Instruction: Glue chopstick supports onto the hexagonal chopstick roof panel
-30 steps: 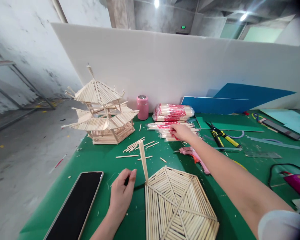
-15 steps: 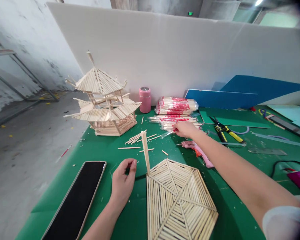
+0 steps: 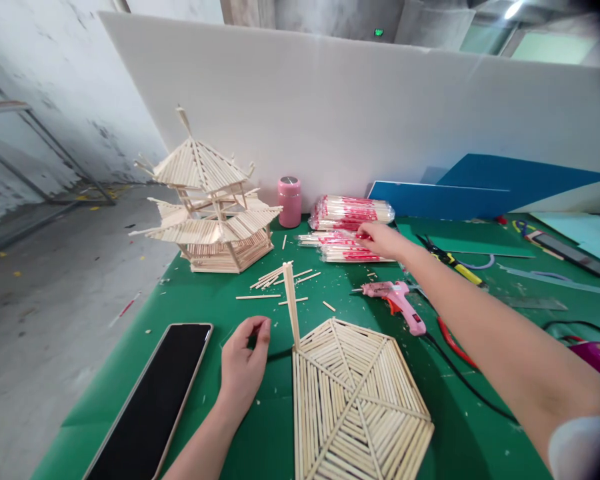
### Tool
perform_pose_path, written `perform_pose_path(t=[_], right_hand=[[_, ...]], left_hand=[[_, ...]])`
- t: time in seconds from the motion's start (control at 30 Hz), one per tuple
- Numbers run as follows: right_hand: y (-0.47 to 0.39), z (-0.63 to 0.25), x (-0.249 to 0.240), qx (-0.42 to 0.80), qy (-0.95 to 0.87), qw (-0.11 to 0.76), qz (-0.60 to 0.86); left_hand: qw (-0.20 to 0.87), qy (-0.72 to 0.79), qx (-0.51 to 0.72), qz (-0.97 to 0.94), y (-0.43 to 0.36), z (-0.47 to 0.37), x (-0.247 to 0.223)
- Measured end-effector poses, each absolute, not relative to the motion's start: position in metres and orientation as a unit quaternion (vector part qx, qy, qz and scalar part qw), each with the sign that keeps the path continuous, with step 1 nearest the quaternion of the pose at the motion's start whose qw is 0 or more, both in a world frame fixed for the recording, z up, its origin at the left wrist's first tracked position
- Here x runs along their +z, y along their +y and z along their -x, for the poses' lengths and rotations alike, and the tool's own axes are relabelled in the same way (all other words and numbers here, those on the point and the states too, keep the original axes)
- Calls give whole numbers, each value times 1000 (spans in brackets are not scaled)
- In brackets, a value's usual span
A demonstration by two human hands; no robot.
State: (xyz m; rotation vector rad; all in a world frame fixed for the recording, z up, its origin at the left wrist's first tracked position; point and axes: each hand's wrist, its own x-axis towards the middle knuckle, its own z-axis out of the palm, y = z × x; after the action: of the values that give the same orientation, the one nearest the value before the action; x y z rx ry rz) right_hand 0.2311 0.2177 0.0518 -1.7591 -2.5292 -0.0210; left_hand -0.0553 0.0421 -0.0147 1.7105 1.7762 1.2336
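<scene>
My right hand reaches to the back of the table, its fingers pinched on the loose red-and-white wrapped chopsticks; its fingertips are partly hidden. A plastic-wrapped bundle of chopsticks lies just behind. My left hand rests curled on the table, thumb against forefinger, with nothing visible in it. To its right lies a flat many-sided panel of wooden sticks. A narrow post of sticks stands up at the panel's far left corner. Several short cut sticks lie beyond it.
A stick-built pavilion model stands back left, beside a pink jar. A phone lies at left. A pink glue gun, its black cable trailing, and yellow-black pliers lie at right. Blue boards lean behind.
My right hand has moved back and slightly right across the wrapped chopsticks, and its forearm now uncovers more of the glue gun. My left hand has barely moved.
</scene>
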Motion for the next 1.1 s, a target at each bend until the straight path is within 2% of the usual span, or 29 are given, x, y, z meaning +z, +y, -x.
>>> perform_pose_path(t=[0.2,0.3,0.4,0.47,0.53,0.67,0.73,0.8,0.87,0.93,1.1], right_hand=[[199,-247,109,-97,-771,236,583],[171,-255,143,-134,-717,469,497],[131,-257,162,-100,-615,651,434],[101,-251,160,10,-556,708,436],[72,-240,146,145,-510,722,445],[30,-209,99,388,-474,648,452],[19,-196,77,437,-472,615,456],[13,-187,62,448,-469,601,467],[11,-182,53,445,-473,592,478],[11,-180,50,439,-485,578,488],[21,-181,54,418,-514,558,499]], left_hand=[[159,629,456,-609,38,55,-9],[106,629,493,-592,40,58,-6],[29,627,543,-557,37,58,1],[-14,606,571,-554,27,54,11],[-8,555,581,-595,10,43,25],[215,493,519,-664,-28,8,45],[381,488,481,-621,-38,-10,45],[565,446,392,-572,-40,-22,41],[678,423,318,-511,-39,-30,37],[715,425,296,-469,-37,-32,35],[679,446,360,-458,-36,-24,36]])
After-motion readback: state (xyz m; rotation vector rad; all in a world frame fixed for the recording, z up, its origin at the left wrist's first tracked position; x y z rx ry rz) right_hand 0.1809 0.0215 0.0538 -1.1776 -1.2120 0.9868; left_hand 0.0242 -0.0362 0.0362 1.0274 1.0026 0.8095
